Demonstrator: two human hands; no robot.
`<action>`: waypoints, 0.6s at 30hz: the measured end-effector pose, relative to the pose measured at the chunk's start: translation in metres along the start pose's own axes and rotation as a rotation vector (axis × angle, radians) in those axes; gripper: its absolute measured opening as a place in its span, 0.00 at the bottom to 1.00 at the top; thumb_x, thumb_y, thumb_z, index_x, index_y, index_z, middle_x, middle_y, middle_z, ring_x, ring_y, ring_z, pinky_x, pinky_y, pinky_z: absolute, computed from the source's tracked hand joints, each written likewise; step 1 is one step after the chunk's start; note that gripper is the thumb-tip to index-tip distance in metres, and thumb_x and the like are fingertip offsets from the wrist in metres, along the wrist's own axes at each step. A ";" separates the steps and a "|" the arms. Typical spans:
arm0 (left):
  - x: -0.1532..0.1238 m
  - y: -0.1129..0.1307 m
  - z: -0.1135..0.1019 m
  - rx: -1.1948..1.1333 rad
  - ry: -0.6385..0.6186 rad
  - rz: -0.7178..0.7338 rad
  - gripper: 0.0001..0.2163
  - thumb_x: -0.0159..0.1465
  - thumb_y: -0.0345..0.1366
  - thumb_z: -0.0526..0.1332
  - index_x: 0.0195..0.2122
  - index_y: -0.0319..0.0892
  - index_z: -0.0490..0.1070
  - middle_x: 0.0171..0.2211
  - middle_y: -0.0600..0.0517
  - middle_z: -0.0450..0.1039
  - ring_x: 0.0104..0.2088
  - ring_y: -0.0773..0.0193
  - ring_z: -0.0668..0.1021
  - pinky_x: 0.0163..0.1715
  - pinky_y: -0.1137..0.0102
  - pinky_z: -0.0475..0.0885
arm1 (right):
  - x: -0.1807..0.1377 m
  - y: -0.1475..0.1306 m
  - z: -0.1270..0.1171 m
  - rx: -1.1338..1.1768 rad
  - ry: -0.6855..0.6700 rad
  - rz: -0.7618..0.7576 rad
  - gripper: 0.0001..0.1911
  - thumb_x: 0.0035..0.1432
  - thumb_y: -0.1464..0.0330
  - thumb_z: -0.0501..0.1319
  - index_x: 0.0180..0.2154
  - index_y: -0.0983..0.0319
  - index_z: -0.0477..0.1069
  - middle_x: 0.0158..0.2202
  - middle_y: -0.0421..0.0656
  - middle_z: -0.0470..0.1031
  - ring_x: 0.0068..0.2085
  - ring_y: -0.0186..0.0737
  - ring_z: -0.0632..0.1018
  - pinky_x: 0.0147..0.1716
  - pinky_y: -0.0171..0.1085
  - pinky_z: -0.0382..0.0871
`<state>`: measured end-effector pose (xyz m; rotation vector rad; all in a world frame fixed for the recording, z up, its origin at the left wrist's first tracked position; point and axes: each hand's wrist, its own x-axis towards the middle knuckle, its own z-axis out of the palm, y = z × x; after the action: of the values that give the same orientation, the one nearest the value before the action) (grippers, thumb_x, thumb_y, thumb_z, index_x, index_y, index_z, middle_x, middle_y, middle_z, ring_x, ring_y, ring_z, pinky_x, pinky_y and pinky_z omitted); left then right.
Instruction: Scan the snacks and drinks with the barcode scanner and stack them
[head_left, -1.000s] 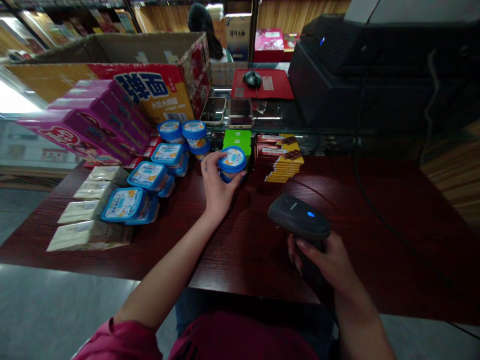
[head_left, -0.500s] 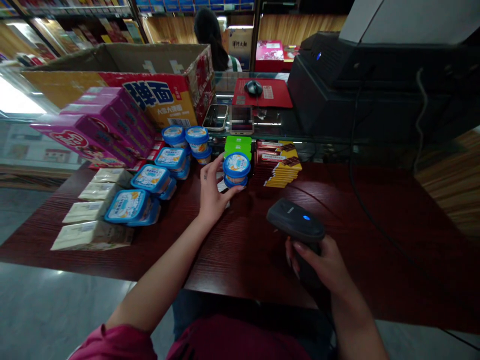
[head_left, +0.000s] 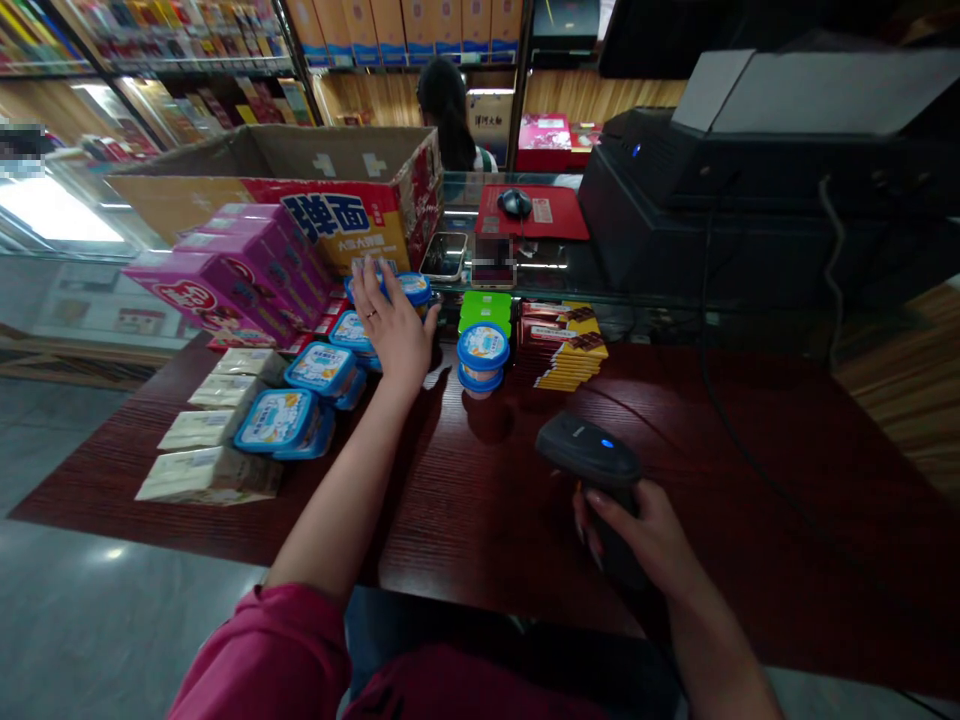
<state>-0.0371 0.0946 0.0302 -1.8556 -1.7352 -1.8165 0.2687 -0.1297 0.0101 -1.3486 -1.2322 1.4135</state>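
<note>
The left hand point(head_left: 394, 325) lies palm down over the blue-lidded cups point(head_left: 415, 288) at the back of the dark wooden table point(head_left: 750, 480), just in front of the cardboard box point(head_left: 330, 215). Its fingers are spread and nearly straight. The hand hides most of these cups, with only part of one lid showing past its edge, so it is unclear whether the palm touches them. A ring shows on one finger.

Just to the right of that hand, apart from it, a stack of two cups point(head_left: 483, 350) stands upright before a green box point(head_left: 486, 308). The lower cup is mostly covered by the upper.

The right hand point(head_left: 646, 540) is wrapped around the handle of a barcode scanner point(head_left: 589, 458). The fingers are curled tightly and hide the grip, and the scanner's head, with a small blue light, points towards the stack.

Left of the reaching hand, tilted blue tubs point(head_left: 322, 368) overlap in a row beside pale packets point(head_left: 206, 475) and pink boxes point(head_left: 225, 280). Their print is too small to read. Chocolate bars point(head_left: 562, 345) are fanned out to the right of the green box. A black machine point(head_left: 675, 200) fills the far right, its top cut off by the frame.
</note>
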 end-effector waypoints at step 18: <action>-0.026 -0.002 -0.021 -0.098 -0.061 0.120 0.22 0.68 0.34 0.66 0.63 0.46 0.69 0.68 0.37 0.64 0.71 0.45 0.68 0.75 0.47 0.59 | -0.001 -0.002 0.003 0.050 -0.005 0.034 0.27 0.56 0.45 0.74 0.30 0.63 0.76 0.22 0.43 0.77 0.17 0.35 0.74 0.15 0.33 0.69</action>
<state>-0.0453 0.0650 0.0176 -2.0240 -1.5415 -1.8499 0.2656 -0.1308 0.0116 -1.3378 -1.1745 1.4630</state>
